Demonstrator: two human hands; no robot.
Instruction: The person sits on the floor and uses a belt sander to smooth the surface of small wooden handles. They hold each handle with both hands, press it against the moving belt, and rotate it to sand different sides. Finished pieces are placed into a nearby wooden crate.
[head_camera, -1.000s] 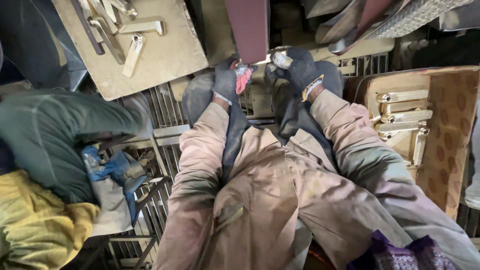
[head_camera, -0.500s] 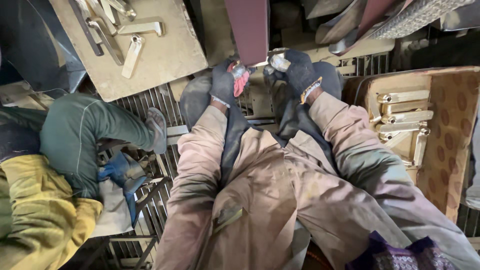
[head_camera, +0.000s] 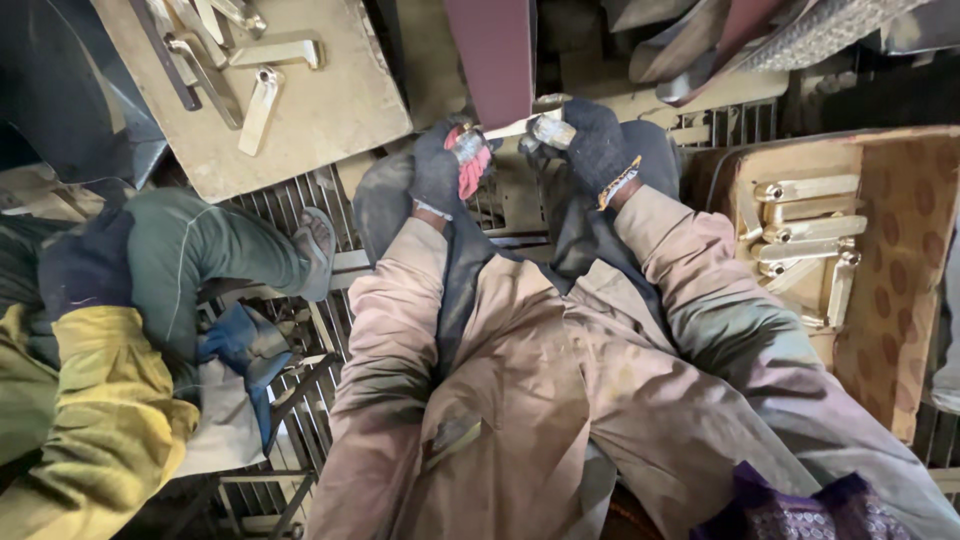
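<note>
Metal handle (head_camera: 505, 132) spans both gloved hands, long axis left-right, just under dark red belt (head_camera: 492, 55). Left hand (head_camera: 440, 165) clenched on one end, right hand (head_camera: 590, 145) on other.

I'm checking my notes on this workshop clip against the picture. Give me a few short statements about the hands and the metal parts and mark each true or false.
1. Both hands wear dark gloves. True: the left hand and the right hand are gloved.
2. The hands hold a metal piece up by the reddish belt. True.
3. The board at upper left is bare. False: several brass handles lie on it.
4. The box on the right holds blue rags. False: it holds brass handles.
5. Another person sits to the left. True: a green sleeve and a sandal show there.
</note>
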